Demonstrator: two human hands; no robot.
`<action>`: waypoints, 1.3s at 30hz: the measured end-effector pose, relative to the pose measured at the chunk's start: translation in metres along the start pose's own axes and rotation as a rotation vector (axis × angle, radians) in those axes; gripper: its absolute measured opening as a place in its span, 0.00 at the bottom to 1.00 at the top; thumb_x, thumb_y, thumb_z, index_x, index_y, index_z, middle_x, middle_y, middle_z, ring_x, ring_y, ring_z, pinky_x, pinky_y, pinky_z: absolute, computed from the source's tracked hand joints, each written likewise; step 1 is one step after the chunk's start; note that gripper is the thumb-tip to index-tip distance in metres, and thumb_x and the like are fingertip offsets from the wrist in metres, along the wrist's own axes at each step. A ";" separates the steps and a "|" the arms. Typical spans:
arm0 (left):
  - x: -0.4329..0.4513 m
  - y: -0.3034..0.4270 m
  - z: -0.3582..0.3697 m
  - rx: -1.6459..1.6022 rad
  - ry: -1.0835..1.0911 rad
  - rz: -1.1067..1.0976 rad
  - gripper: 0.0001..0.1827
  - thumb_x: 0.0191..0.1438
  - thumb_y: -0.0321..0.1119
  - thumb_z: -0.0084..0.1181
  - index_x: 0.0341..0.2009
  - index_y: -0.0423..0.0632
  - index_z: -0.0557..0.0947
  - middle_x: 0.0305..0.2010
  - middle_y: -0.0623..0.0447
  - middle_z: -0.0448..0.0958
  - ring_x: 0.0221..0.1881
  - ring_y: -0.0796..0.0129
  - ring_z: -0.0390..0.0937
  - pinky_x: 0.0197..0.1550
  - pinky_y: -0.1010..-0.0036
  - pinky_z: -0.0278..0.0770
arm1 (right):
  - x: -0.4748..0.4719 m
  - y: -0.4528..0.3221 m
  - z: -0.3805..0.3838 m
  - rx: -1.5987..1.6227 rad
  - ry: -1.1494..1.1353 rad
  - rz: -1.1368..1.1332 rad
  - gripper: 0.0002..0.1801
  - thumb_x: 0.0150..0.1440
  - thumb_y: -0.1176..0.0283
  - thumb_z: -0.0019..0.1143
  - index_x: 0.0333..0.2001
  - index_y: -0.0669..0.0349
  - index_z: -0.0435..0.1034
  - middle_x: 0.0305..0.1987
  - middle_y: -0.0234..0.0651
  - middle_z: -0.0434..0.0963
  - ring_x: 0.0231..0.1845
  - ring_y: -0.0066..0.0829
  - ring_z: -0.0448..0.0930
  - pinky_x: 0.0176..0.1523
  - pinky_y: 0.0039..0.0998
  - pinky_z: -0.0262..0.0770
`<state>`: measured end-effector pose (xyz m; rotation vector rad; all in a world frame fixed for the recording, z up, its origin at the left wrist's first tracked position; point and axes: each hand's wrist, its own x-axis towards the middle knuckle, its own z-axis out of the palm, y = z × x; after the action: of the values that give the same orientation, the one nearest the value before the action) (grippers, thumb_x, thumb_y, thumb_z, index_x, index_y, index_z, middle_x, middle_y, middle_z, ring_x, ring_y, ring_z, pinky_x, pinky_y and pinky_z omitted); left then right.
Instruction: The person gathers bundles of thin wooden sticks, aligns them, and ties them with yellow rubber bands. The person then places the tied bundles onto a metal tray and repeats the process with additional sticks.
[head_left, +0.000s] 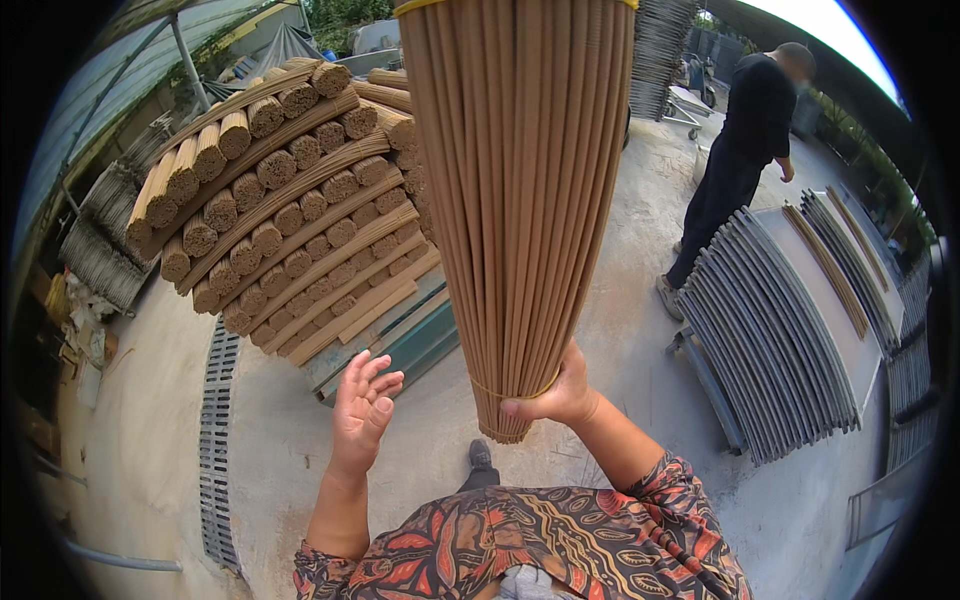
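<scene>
A long bundle of thin brown sticks (525, 195), which look like incense sticks, rises upright before me and runs out of view at the top. Yellow bands circle it near the bottom and near the top. My right hand (562, 390) grips its lower end, the thumb lying across the sticks by the lower band. To the left, my left hand (366, 409) is raised with its fingers apart and holds nothing. It is apart from the bundle. Beyond it stands a tall stack of similar bundles (277, 202), laid crosswise in layers.
The stack rests on a green pallet or platform (420, 352). A metal drain grate (219, 450) crosses the concrete floor (300, 480). To the right are stacked grey drying racks (765, 337) with loose sticks (829, 270) on top. A person in dark clothes (739, 142) stands behind them.
</scene>
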<state>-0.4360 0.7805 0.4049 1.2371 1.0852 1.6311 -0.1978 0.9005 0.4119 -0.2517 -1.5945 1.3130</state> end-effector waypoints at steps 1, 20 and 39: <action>0.021 -0.013 -0.016 0.061 0.002 -0.008 0.39 0.52 0.40 0.57 0.62 0.42 0.52 0.58 0.42 0.61 0.54 0.61 0.66 0.57 0.66 0.63 | 0.027 0.002 -0.016 0.026 0.012 0.036 0.49 0.34 0.69 0.73 0.59 0.65 0.53 0.53 0.37 0.68 0.54 0.30 0.69 0.58 0.33 0.63; 0.381 -0.117 -0.087 0.262 0.322 0.001 0.32 0.53 0.29 0.52 0.61 0.39 0.56 0.52 0.44 0.68 0.48 0.65 0.70 0.54 0.71 0.67 | 0.488 0.124 -0.288 0.060 0.050 0.093 0.38 0.38 0.58 0.63 0.49 0.70 0.61 0.39 0.40 0.73 0.37 0.27 0.77 0.42 0.27 0.76; 0.543 -0.128 -0.043 0.411 0.891 -0.080 0.35 0.52 0.34 0.54 0.61 0.39 0.54 0.44 0.44 0.71 0.41 0.63 0.74 0.47 0.68 0.71 | 0.859 0.414 -0.391 -0.037 -0.192 0.727 0.32 0.46 0.60 0.61 0.47 0.74 0.65 0.35 0.51 0.76 0.30 0.31 0.80 0.30 0.26 0.78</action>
<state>-0.5742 1.3216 0.4333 0.6447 2.0587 2.0058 -0.4637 1.8917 0.5069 -0.8036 -1.7627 1.8971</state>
